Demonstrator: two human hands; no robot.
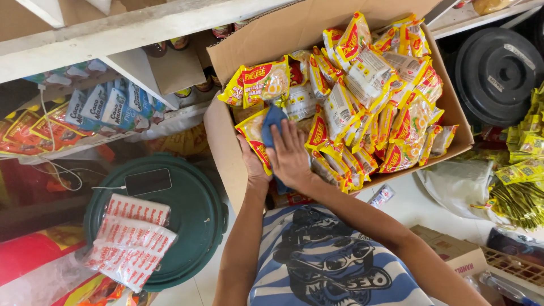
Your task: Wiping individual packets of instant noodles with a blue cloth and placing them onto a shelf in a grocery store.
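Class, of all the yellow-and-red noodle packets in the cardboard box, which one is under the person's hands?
The yellow-and-red noodle packet at the box's near-left corner: the left hand grips it, the right hand presses a blue cloth against it.

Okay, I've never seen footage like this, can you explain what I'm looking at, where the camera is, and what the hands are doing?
One camera, worn on a person's head, looks down at their two bare hands; no machine here. The right hand presses a blue cloth onto yellow-and-red noodle packets in an open cardboard box. The left hand rests beside it at the packets' edge. On the left, a green lid carries a phone and red-and-white sachets.
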